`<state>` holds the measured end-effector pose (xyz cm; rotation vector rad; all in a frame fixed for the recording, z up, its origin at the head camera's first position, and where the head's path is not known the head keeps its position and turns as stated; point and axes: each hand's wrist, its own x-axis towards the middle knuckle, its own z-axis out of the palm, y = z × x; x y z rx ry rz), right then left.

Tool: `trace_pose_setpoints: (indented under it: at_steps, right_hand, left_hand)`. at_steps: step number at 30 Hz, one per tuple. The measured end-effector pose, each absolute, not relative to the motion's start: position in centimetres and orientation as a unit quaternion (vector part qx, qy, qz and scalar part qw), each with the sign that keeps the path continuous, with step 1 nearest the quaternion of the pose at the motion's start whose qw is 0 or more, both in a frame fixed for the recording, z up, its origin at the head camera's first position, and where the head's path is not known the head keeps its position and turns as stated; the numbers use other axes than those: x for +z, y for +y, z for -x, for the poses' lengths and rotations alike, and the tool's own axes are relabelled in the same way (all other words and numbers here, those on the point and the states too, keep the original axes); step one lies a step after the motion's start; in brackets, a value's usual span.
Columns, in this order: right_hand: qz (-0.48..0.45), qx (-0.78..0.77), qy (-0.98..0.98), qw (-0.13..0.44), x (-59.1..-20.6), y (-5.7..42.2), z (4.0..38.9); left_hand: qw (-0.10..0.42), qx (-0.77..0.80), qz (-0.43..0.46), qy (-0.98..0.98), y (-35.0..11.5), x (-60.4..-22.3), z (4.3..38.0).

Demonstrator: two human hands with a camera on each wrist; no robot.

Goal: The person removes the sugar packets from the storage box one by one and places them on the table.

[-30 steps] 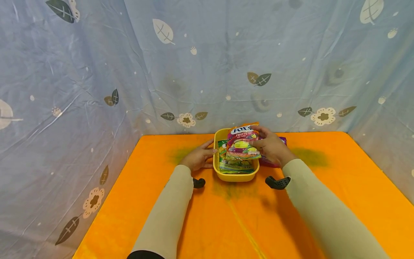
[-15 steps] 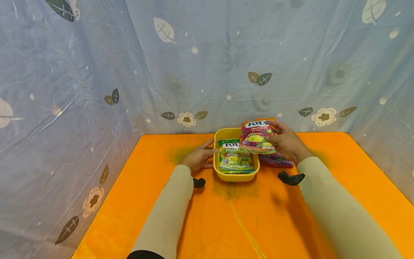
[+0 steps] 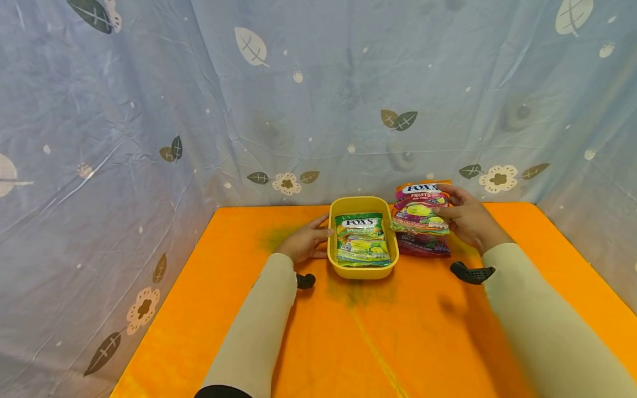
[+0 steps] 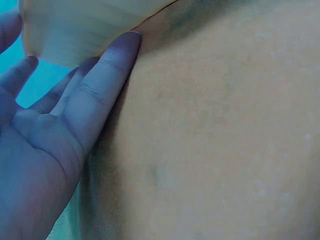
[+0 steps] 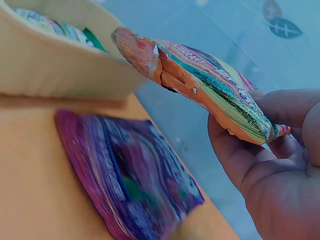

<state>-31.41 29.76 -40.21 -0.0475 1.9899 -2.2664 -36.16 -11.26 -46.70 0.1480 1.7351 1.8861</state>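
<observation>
My right hand (image 3: 470, 218) pinches the right side of a pink and orange FOX'S Fruits candy bag (image 3: 420, 209). In the right wrist view the candy bag (image 5: 195, 85) is tilted above a purple candy bag (image 5: 132, 175), apart from it. That purple bag (image 3: 423, 246) lies on the table just right of the yellow tub (image 3: 363, 273), partly covered in the head view. Inside the tub lies a green FOX'S Spring Tea candy bag (image 3: 362, 243). My left hand (image 3: 304, 242) touches the tub's left side with extended fingers (image 4: 100, 90).
An orange cloth covers the table (image 3: 348, 342). Behind it and along both sides hangs a blue-grey curtain (image 3: 318, 99) printed with leaves and flowers, close to the table's back edge.
My right hand has carried the Fruits candy bag rightward, from over the tub to above the purple bag. The green bag is now fully uncovered. The left hand and the tub have stayed put.
</observation>
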Motion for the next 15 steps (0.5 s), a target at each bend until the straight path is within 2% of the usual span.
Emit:
trace_pose_setpoints:
  at_steps: [15]
  right_hand:
    - [-0.016,-0.757,0.648,0.084,-41.4,35.5,30.5]
  left_hand:
    - [0.279,0.701,-0.044,0.654,-11.2,-47.2,36.6]
